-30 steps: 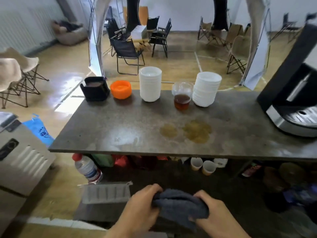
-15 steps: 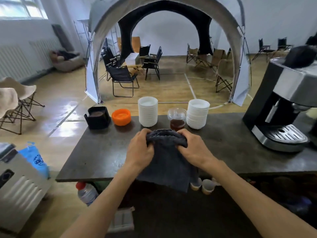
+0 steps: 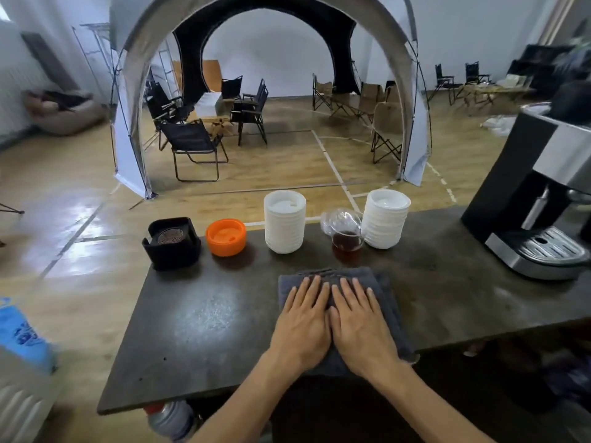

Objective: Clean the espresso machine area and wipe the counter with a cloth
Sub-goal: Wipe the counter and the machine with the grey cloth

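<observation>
Indoor sports hall turned pop-up coffee stand. Dark stone-look counter (image 3: 204, 318) carries espresso machine (image 3: 540, 199) at right end; left of machine, two stacks of white cup lids (image 3: 284, 220) flank glass cup of coffee (image 3: 346, 233), then orange lid (image 3: 226, 236) and black knock box (image 3: 171, 243). Beyond counter, wooden floor with white court lines (image 3: 332, 164), arched inflatable tent (image 3: 265, 36), folding camp chairs (image 3: 195, 148) grouped inside, more along far wall.
</observation>
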Available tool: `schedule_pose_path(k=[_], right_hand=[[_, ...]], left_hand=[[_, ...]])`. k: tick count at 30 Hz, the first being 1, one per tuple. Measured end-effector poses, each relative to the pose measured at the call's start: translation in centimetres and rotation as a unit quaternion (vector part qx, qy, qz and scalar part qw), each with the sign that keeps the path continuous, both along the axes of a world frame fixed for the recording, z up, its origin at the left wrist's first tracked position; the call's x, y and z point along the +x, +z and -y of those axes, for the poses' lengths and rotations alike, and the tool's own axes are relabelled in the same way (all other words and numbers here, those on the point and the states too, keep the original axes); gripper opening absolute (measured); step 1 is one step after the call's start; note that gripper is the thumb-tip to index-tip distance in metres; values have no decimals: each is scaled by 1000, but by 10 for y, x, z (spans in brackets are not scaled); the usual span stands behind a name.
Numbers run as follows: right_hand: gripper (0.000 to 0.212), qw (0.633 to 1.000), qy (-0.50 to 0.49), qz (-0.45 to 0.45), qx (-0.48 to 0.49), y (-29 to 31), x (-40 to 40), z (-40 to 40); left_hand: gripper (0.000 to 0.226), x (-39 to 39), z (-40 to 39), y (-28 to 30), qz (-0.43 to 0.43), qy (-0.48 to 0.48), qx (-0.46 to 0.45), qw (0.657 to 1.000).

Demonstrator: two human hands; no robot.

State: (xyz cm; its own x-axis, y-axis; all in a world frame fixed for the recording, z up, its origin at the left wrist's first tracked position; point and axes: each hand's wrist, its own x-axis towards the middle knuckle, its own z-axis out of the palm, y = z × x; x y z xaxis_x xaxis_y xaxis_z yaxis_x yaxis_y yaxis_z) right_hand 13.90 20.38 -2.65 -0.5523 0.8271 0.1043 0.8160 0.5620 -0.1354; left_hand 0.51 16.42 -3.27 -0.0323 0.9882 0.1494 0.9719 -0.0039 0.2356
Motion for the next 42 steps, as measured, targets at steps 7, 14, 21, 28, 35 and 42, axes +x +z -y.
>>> schedule_pose_path(k=[7,14,21,28,35,42], right_hand=[[61,997,60,33,-17,6,-35,18],[67,995,86,-5,-56,7,-49,14],[60,991,109,-41,-62,7,-23,-3],[38,980,163,-111,40,8,31,-22],[53,996,71,-44,26,14,114,-83],[77,997,45,-35,-51,-3,123,-97]], left_hand=[[56,-29,33,0,-18,43,-10,999],[76,-39,50,7,21,120,-9,993],[81,-6,35,10,18,128,-19,991],[72,55,14,5,17,100,-11,995],[65,123,-56,1,3,74,5,997],[67,125,-62,1,-16,28,2,999]])
